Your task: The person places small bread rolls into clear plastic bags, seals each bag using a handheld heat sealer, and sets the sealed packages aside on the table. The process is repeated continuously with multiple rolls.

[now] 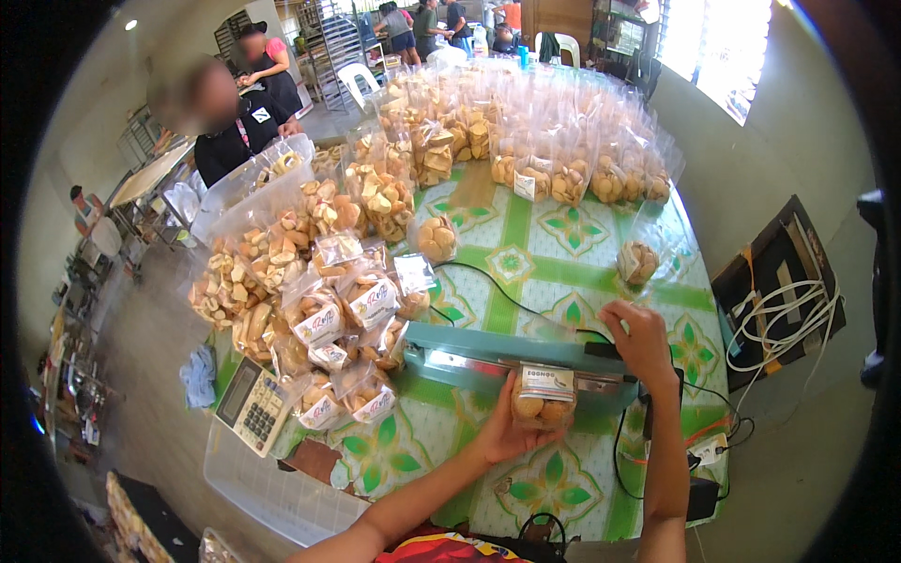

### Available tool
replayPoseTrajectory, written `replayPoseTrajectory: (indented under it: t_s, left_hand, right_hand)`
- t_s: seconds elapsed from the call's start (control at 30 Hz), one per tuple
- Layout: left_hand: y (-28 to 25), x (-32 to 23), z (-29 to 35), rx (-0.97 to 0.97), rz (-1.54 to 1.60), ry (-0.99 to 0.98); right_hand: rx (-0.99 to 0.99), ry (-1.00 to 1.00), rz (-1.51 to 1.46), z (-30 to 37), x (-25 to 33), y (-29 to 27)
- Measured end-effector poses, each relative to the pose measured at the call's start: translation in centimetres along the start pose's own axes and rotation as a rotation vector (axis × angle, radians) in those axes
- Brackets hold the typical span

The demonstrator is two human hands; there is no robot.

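Biscuit bag [542, 402] upright, top in sealer [469, 354], left hand [502, 427] beneath

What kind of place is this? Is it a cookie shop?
More likely a small bakery's packing room than a shop. The left hand holds a bag of biscuits at a teal sealing machine, the right hand presses its bar, and many filled bags cover the table.

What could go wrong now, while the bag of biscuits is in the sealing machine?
1. The right hand presses the arm of the teal sealer; fingers near the bar might get pinched or burned.
2. The left hand holds the bag of biscuits from below; if it tilts, the seal may come out crooked.
3. The black cable crosses the table and could catch nearby bags.
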State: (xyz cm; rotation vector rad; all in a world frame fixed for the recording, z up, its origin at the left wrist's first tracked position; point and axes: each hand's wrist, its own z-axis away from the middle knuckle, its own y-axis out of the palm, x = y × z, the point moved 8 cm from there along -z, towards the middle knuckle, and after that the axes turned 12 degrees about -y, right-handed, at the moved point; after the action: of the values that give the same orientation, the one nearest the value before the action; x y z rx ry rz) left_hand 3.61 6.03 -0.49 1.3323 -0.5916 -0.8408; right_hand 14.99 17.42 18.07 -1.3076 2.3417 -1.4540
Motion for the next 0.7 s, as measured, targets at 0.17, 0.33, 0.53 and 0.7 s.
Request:
replayPoseTrajectory:
  t_s: [0.17, 0.33, 0.53, 0.7]
  left_hand:
    - [0.4, 0.1, -0.2, 0.134, -0.102, 0.001]
    - [0.1, 0.7, 0.4, 0.212, -0.164, -0.023]
    - [-2.9, 0.5, 2.3, -0.147, -0.378, 0.039]
    - [-5.5, 0.8, 3.4, 0.080, -0.487, -0.080]
  right_hand:
    - [-0.186, -0.141, -0.122, -0.9, 5.4, -4.1]
    - [-0.150, -0.275, -0.259, 1.4, 10.4, -3.7]
    - [0.043, -0.093, -0.208, 4.7, 10.2, 0.0]
    - [0.093, 0.057, -0.449, 6.1, 9.9, 1.8]
